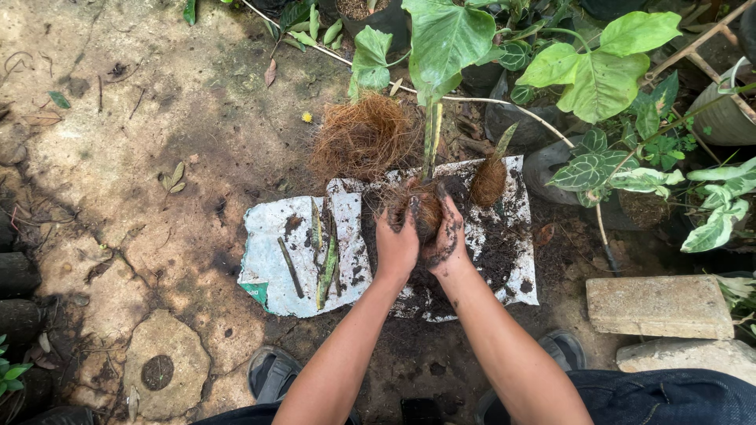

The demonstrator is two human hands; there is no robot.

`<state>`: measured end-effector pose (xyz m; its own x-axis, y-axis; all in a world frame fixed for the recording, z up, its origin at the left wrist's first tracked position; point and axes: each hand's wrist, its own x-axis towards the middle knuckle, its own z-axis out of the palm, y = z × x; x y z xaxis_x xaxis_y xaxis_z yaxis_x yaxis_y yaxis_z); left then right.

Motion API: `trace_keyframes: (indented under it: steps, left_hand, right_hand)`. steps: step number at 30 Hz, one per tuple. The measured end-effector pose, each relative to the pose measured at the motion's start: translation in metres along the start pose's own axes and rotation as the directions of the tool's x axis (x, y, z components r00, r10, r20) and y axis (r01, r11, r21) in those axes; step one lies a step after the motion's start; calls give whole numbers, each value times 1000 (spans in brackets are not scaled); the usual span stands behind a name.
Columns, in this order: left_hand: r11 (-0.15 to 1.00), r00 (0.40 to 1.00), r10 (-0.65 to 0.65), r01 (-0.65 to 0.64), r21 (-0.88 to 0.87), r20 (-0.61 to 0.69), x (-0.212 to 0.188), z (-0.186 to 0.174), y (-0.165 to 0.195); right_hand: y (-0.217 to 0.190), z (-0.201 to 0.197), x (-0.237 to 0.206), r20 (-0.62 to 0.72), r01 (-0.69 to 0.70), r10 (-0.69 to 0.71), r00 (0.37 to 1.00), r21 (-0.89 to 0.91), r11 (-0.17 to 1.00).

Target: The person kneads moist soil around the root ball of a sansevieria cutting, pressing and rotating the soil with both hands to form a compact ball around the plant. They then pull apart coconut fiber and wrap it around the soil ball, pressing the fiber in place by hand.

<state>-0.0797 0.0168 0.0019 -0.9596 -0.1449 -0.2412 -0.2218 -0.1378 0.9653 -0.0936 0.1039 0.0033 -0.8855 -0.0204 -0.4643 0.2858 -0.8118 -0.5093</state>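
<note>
We noted both hands cupped around one root ball (pixel 426 211), a brown, fibre-wrapped clump at the base of a plant. The left hand (pixel 396 240) pressed against its left side, fingers curled tight onto the fibre. The right hand (pixel 445 234), smeared with dark soil, wrapped the right side, fingers likewise closed on the clump. The two hands touched at the wrists' inner edges.

The root ball sat above a white plastic sheet (pixel 276 236) spread on the ground and scattered with dark soil (pixel 492 252). From the clump a green stem (pixel 430 142) rose away from us to a large heart-shaped leaf (pixel 445 39).

On the sheet's left part lay cut green stalks (pixel 327 264) and a thin stick (pixel 290 267), near but apart from the left hand. Beyond the sheet we saw a loose heap of coconut fibre (pixel 364 138), and just right of the hands a second fibre-wrapped clump (pixel 489 179) with a pointed shoot.

Potted plants with veined leaves (pixel 591 169) crowded the far right. A flat concrete block (pixel 660 307) lay near the right forearm. Sandals (pixel 272 374) showed at the lower edge.
</note>
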Motion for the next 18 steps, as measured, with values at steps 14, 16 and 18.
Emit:
trace_keyframes:
  steps: [14, 16, 18]
  left_hand:
    - [752, 765, 644, -626, 205, -24, -3, -13, 22]
    - [512, 555, 832, -767, 388, 0, -4, -24, 23]
    - [270, 400, 904, -806, 527, 149, -3, -27, 23]
  right_hand:
    - [1, -33, 22, -20, 85, -84, 996, 19, 996]
    - [1, -33, 24, -128, 129, -135, 983, -52, 990]
    - [2, -34, 26, -105, 214, -222, 970, -82, 973]
